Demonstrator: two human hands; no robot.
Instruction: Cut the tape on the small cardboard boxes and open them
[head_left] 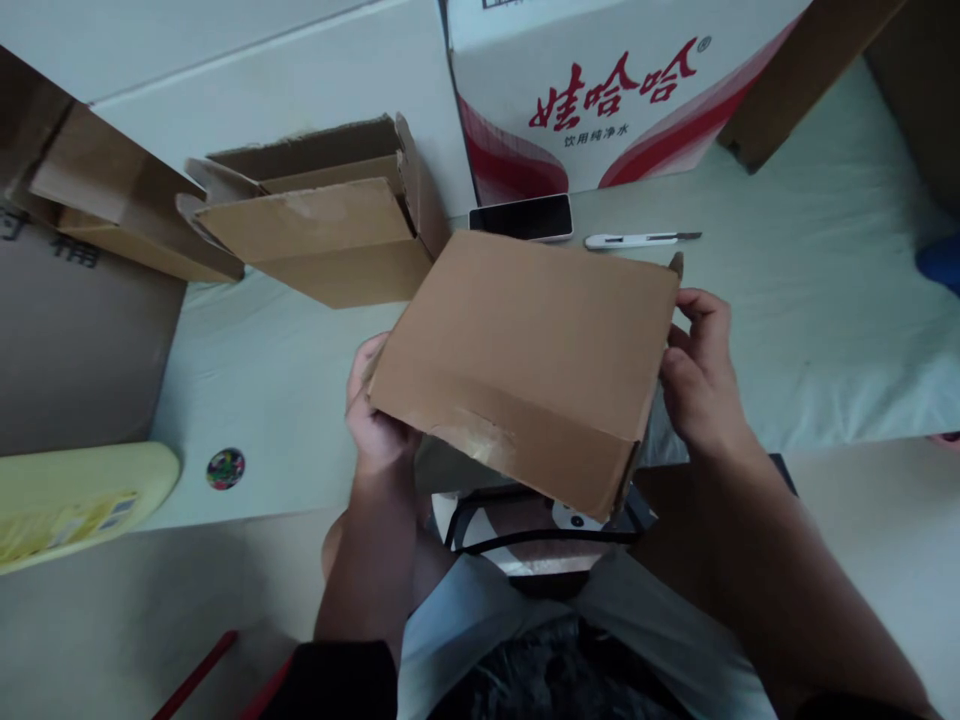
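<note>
I hold a closed brown cardboard box (525, 350) in front of me, tilted, above my lap. My left hand (375, 420) grips its left lower corner, fingers curled under the edge. My right hand (701, 380) clasps the right side, thumb and fingers pinched on the upper right corner. A strip of clear tape runs along the box's near edge. Beneath the box lies a dark flat thing with a white patch (540, 525), mostly hidden.
An open cardboard box (330, 215) sits behind, left. A phone (523, 217) and a white utility knife (637, 240) lie on the pale sheet (825, 300). A red-and-white printed carton (600, 90) stands at the back. More cardboard (82, 330) and a yellow object (75, 500) are at left.
</note>
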